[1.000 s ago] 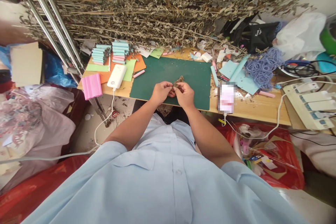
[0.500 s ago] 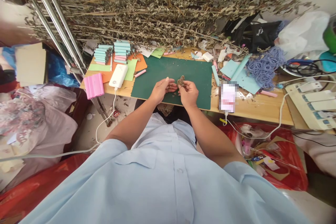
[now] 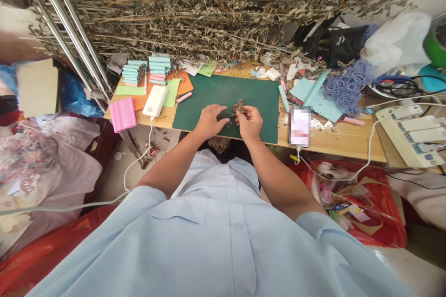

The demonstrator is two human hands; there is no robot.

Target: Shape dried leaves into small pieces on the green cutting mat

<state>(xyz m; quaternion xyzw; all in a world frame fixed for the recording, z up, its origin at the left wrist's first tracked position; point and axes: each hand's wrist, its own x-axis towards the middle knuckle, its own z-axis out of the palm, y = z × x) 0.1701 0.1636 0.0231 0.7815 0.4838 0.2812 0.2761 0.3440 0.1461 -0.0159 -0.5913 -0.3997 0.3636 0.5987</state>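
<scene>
1. The left hand [image 3: 208, 121], fingers wide and seemingly unloaded, is beside leaf crumbs [image 3: 229, 123].
2. The right hand [image 3: 251, 124] pinches a dried leaf clump [image 3: 239, 106] over the green mat [image 3: 205, 93], which probably catches bits.
3. Paper rolls [image 3: 159, 63] sit stacked, likely for neatness.
4. Dried stems [image 3: 209, 23] lie behind, presumably leaving working room.

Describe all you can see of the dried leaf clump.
The dried leaf clump is grey-brown, crumpled and brittle-looking, with a ragged outline. Its upper part sticks out beyond the right hand, away from the person, over the green mat. The right fingers pinch and partly hide it; the left hand is apart from it. Any stems inside cannot be made out.
</scene>
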